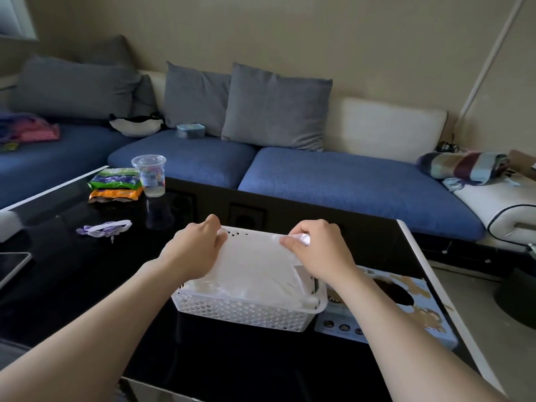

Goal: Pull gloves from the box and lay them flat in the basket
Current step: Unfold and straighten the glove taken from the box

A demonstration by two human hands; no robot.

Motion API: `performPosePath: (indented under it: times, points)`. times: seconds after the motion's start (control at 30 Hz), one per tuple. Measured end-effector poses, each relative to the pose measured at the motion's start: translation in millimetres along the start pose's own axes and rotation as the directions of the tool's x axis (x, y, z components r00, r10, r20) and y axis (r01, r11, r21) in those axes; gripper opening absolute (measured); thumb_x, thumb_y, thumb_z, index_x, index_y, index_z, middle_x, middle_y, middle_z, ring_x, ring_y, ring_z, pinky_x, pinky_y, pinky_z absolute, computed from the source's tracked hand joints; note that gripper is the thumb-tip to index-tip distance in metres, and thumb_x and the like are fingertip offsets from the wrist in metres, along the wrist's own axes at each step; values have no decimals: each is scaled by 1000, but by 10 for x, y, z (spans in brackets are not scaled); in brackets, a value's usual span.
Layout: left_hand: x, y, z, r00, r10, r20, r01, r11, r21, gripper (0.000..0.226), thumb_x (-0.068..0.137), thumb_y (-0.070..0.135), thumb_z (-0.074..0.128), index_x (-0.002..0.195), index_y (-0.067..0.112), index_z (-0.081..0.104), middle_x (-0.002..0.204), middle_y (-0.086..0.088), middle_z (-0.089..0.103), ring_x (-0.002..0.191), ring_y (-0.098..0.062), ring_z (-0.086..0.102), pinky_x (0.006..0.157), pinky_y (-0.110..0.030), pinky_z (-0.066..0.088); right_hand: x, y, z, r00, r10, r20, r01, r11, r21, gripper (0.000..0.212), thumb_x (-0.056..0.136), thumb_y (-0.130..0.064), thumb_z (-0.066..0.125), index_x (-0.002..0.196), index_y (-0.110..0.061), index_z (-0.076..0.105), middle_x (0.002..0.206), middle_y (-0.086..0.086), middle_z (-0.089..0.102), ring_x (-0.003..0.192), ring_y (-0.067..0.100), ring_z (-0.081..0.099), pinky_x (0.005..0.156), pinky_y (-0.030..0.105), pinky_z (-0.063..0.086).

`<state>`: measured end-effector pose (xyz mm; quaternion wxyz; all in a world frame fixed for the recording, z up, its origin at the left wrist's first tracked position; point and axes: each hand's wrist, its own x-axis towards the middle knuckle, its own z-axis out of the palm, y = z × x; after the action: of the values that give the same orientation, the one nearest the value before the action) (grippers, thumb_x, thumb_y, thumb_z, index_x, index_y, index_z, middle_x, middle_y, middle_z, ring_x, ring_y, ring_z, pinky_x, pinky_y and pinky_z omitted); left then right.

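Observation:
A white perforated plastic basket (240, 314) stands on the black glossy table in front of me. A thin translucent white glove (255, 256) is stretched over the top of it, above more white gloves piled inside. My left hand (194, 250) grips the glove's left edge at the basket's far left corner. My right hand (314, 250) pinches the glove's right edge, bunched between thumb and fingers. The glove box (406, 309), light blue with a dark oval opening, lies flat just right of the basket, partly under my right forearm.
On the table's far left are a clear plastic cup (149, 175), two snack packets (116, 184) and a purple-and-white item (104, 227). A tablet corner (11, 265) shows at the left edge. A blue sofa with grey cushions runs behind the table.

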<state>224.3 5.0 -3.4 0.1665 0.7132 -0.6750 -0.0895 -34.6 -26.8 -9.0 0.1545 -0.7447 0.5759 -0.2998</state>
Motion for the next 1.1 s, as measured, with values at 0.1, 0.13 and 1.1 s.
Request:
performPosePath:
  times: [0.1,0.13,1.1]
  points:
    - [20,-51,6,1000,-2,-27,5,995,97,25,112,41,34,108,18,41,81,-3,55,65,-22,53,58,-38,44,22,-21,77,999,-31,-12,31,999,-25,9,101,-39,72,100,-30,76,99,-11,74,94,9,69,79,32,59]
    - [21,-44,10,1000,2,-29,1,993,120,23,112,41,36,108,18,40,82,-3,55,64,-21,53,56,-37,42,22,-24,91,999,-39,-14,38,998,-39,8,102,-36,71,105,-29,75,103,-11,73,97,10,69,80,31,58]
    - [33,197,258,856,231,461,-267,964,12,63,94,70,58,149,56,29,143,6,37,138,-25,30,115,-54,35,-210,-499,-196,872,45,487,125,942,-312,22,93,-10,66,108,-20,79,95,-11,58,97,11,59,79,33,60]
